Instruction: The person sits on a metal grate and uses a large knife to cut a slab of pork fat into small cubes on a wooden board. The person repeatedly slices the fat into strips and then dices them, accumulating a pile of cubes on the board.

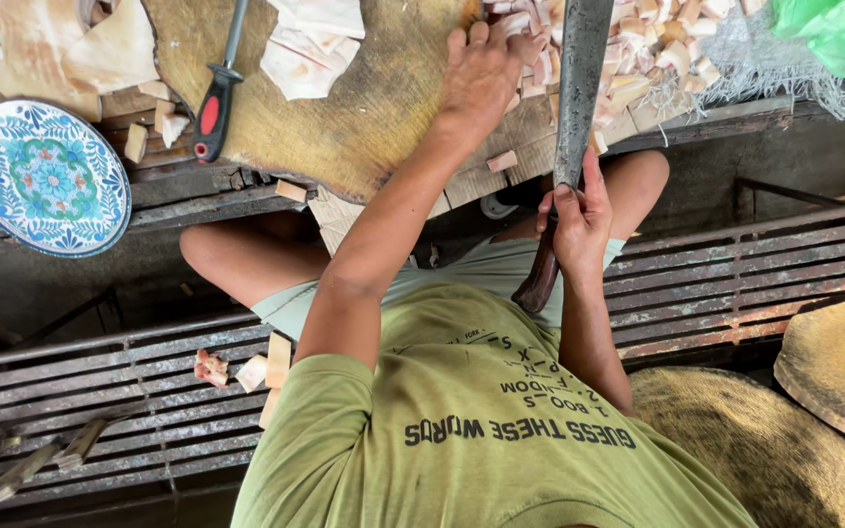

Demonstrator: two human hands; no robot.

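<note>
Taking the round wooden chopping board (344,117) as the landmark: well off its left edge lies a blue patterned plate (47,178), and on its left part a sharpening steel with a red and black handle (217,98) beside pale meat slabs (310,44). The left hand (481,73) lies flat and spread on the board's right part, grasping nothing, its fingers touching the heap of diced pieces (628,59). Just right of it the right hand (579,215) is closed around the dark handle of a cleaver (579,88), whose long blade runs from below the board's near edge straight up over the heap.
</note>
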